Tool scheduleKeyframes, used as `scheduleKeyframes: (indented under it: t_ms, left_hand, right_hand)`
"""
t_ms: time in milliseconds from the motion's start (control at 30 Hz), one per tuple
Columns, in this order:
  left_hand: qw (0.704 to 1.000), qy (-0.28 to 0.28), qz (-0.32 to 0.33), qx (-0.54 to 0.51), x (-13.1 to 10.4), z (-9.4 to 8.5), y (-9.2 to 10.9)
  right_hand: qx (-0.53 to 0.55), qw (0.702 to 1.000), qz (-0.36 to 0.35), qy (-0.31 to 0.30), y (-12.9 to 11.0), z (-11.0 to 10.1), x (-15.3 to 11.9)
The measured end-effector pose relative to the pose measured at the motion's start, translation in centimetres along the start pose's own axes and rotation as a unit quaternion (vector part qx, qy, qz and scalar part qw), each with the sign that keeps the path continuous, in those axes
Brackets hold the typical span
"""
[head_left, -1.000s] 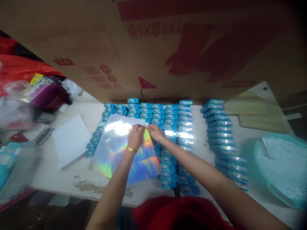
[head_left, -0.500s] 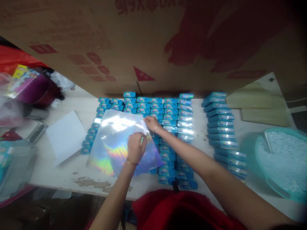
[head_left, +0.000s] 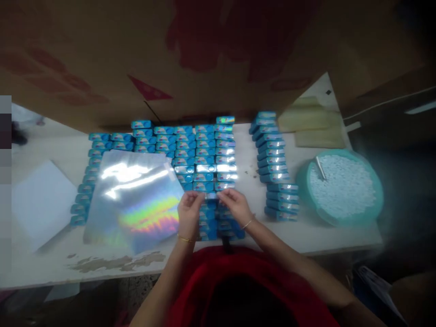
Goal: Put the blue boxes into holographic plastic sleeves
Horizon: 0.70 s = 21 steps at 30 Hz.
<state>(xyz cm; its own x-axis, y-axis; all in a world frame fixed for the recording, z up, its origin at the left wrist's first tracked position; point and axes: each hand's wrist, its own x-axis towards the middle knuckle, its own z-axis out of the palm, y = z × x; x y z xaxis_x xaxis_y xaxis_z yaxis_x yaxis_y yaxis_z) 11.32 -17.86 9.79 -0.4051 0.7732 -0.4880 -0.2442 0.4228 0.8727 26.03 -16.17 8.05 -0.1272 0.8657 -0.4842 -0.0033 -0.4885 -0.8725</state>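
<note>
My left hand (head_left: 190,213) and my right hand (head_left: 237,206) are pinched over rows of small blue packs (head_left: 204,161). Between their fingertips a small pale, shiny strip (head_left: 211,195) is stretched, one end in each hand. Left of my hands, a large holographic sheet (head_left: 143,195) lies over part of the packs, with a pale tab at its upper right corner.
A teal tub (head_left: 303,184) of small white pieces, with a metal scoop (head_left: 320,168), stands right of another column of blue packs (head_left: 274,159). A white sheet (head_left: 44,204) lies far left. Behind stands a large cardboard box (head_left: 204,91); yellowish sheets (head_left: 318,136) lie back right.
Both hands have left the holographic sheet and now hold a small strip between them over the packs. The camera view has shifted to the right.
</note>
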Motion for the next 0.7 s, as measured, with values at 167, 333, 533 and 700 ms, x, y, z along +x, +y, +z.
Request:
scheduleKeyframes:
  t_ms: [167, 333, 533, 700]
  left_hand:
    - [0.999, -0.025, -0.010, 0.032, 0.6, 3.4, -3.5]
    - [0.991, -0.041, 0.053, 0.112, 2.2, 5.7, -5.4]
    - [0.942, -0.047, 0.188, 0.275, 2.0, 6.0, -5.9]
    - [0.898, -0.030, 0.196, 0.393, 0.8, 6.1, -6.2]
  right_hand:
    - [-0.038, 0.996, -0.022, 0.084, 0.9, -4.2, 0.1]
    - [-0.091, 0.985, -0.076, 0.122, 2.3, -6.5, 1.8]
    - [-0.175, 0.970, -0.111, 0.126, 4.1, -7.8, 1.6]
    - [-0.219, 0.960, -0.111, 0.133, 5.7, -8.4, 0.8]
